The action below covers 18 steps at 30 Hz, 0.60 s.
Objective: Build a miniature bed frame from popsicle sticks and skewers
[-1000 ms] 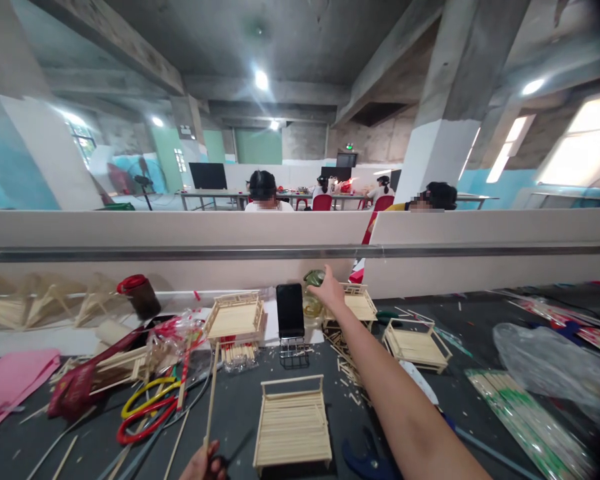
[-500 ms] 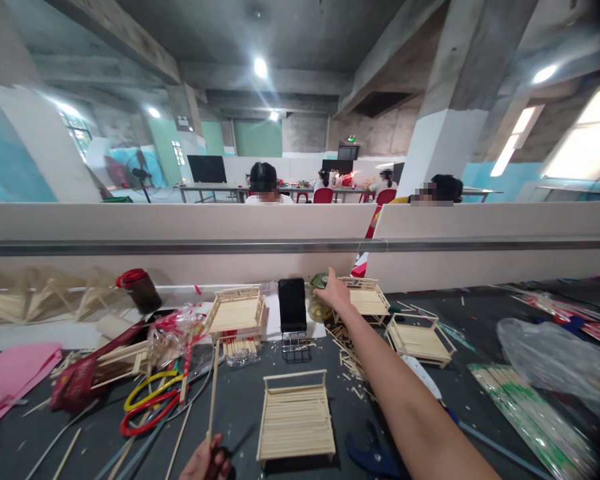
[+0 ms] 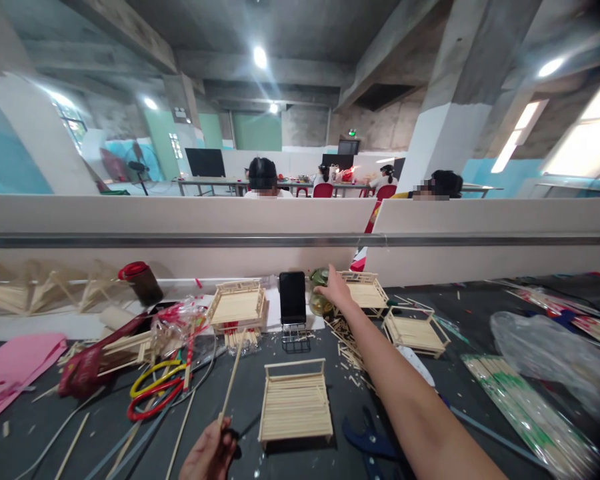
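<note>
My left hand [image 3: 210, 450] is closed on the lower end of a thin wooden stick [image 3: 234, 373], which leans up and away. Just right of it a small wooden bed model [image 3: 296, 407] with a slatted top and a rail stands on the dark table. My right hand [image 3: 337, 290] is stretched far forward beside a greenish glass jar [image 3: 320, 305]. Its thumb and a finger are spread; the thumb overlaps the jar, and I cannot tell whether they touch. The other fingers are hidden. Behind that hand is another bed model [image 3: 367, 297].
More bed models stand left [image 3: 237, 305] and right [image 3: 416, 331]. A phone [image 3: 293, 299] rests on a wire stand. Blue-handled pliers [image 3: 370, 437], cut stick pieces [image 3: 350, 347], red-and-yellow-handled tools [image 3: 155, 393] and bagged sticks [image 3: 525, 413] lie about. A white partition [image 3: 180, 217] runs behind.
The stick in my left hand has tilted further right, and that hand has shifted slightly right. My right hand keeps its place by the jar. The whole view has shifted slightly.
</note>
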Motion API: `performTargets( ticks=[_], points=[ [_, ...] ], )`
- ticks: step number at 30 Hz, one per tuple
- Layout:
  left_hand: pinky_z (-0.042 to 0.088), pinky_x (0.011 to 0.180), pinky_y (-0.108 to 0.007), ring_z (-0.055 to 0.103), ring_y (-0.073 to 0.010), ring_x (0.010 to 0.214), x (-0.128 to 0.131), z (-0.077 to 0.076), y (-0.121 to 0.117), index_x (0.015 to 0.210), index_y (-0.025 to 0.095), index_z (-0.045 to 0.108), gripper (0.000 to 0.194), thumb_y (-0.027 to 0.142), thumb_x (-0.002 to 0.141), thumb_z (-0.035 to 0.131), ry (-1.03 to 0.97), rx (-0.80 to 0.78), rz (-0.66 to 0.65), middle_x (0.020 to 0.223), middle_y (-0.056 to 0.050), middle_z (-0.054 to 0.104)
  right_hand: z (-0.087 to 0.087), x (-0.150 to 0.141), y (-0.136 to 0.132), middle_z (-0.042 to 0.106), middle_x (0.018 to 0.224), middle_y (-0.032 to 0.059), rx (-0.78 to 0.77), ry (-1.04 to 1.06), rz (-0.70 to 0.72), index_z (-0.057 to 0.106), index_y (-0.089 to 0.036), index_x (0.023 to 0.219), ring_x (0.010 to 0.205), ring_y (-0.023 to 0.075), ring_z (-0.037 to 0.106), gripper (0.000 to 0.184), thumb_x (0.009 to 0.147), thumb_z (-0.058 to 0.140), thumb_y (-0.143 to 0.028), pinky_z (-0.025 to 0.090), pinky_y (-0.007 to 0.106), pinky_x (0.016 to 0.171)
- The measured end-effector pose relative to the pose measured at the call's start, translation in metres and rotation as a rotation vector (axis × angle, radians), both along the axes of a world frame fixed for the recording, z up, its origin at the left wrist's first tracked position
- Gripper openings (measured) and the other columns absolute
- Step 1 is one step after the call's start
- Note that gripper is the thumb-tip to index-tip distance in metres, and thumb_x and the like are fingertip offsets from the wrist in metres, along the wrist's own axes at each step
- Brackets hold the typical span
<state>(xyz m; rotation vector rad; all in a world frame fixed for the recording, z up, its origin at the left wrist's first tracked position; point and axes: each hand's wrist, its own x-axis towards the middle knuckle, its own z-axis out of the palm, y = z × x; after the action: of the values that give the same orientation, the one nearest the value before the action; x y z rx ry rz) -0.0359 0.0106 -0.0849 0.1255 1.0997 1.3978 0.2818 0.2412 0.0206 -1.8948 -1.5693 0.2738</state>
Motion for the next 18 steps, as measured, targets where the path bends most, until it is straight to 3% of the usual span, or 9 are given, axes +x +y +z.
performTargets(
  ticks=[3, 7, 10, 11, 13, 15, 18],
  points=[
    [0.057, 0.057, -0.022, 0.064, -0.0128, 0.060, 0.001, -0.004, -0.001, 0.077, 0.012, 0.071, 0.034, 0.008, 0.047, 0.085, 0.001, -0.008, 0.034, 0.076, -0.004, 0.073, 0.011, 0.007, -0.013, 0.058, 0.126, 0.0196, 0.107, 0.112, -0.009, 0.044, -0.011, 0.135, 0.113, 0.0292, 0.058, 0.068, 0.073, 0.068, -0.023, 0.045, 0.037, 0.091],
    [0.058, 0.059, -0.022, 0.065, -0.0127, 0.061, 0.000, -0.012, -0.001, 0.081, 0.012, 0.072, 0.032, 0.011, 0.052, 0.085, -0.004, 0.028, 0.030, 0.080, -0.005, 0.073, 0.037, 0.014, -0.049, 0.069, 0.095, 0.0090, 0.257, 0.302, 0.016, 0.056, -0.013, 0.120, 0.074, 0.0180, 0.067, 0.036, 0.087, 0.047, -0.025, 0.052, 0.030, 0.070],
    [0.058, 0.060, -0.022, 0.066, -0.0126, 0.062, -0.001, -0.016, -0.001, 0.082, 0.012, 0.072, 0.035, 0.012, 0.051, 0.087, -0.007, 0.061, 0.028, 0.082, -0.005, 0.074, 0.060, 0.007, -0.097, 0.069, 0.086, 0.0040, 0.376, 0.443, 0.079, 0.063, -0.016, 0.104, 0.048, 0.0097, 0.054, 0.031, 0.089, 0.049, -0.039, 0.044, 0.024, 0.049],
    [0.058, 0.060, -0.022, 0.065, -0.0124, 0.062, -0.001, -0.016, -0.002, 0.082, 0.012, 0.072, 0.035, 0.013, 0.050, 0.087, -0.006, 0.071, 0.029, 0.081, -0.005, 0.073, 0.068, 0.002, -0.116, 0.067, 0.075, 0.0013, 0.467, 0.591, 0.120, 0.066, -0.016, 0.098, 0.042, 0.0077, 0.046, 0.031, 0.086, 0.055, -0.043, 0.038, 0.022, 0.043],
    [0.058, 0.059, -0.022, 0.065, -0.0124, 0.060, 0.000, -0.015, -0.002, 0.081, 0.011, 0.072, 0.035, 0.014, 0.050, 0.088, 0.001, 0.083, 0.030, 0.078, -0.005, 0.073, 0.086, -0.011, -0.153, 0.048, 0.049, -0.0065, 0.577, 0.825, 0.170, 0.068, -0.017, 0.091, 0.037, 0.0061, 0.035, 0.030, 0.087, 0.058, -0.045, 0.026, 0.020, 0.038],
    [0.058, 0.057, -0.022, 0.065, -0.0128, 0.057, 0.001, -0.013, -0.003, 0.079, 0.012, 0.071, 0.031, 0.014, 0.052, 0.087, 0.020, 0.080, 0.044, 0.076, -0.005, 0.073, 0.103, -0.019, -0.189, 0.038, 0.043, -0.0085, 0.669, 0.974, 0.213, 0.068, -0.017, 0.083, 0.037, 0.0053, 0.029, 0.025, 0.088, 0.061, -0.040, 0.019, 0.020, 0.037],
    [0.058, 0.056, -0.022, 0.065, -0.0127, 0.055, 0.003, -0.010, -0.004, 0.078, 0.013, 0.069, 0.024, 0.012, 0.058, 0.083, 0.047, 0.079, 0.074, 0.075, -0.005, 0.073, 0.111, -0.010, -0.244, 0.039, 0.048, -0.0072, 0.836, 1.087, 0.310, 0.067, -0.019, 0.084, 0.042, 0.0063, 0.034, 0.014, 0.088, 0.063, -0.032, 0.025, 0.020, 0.040]
  ],
)
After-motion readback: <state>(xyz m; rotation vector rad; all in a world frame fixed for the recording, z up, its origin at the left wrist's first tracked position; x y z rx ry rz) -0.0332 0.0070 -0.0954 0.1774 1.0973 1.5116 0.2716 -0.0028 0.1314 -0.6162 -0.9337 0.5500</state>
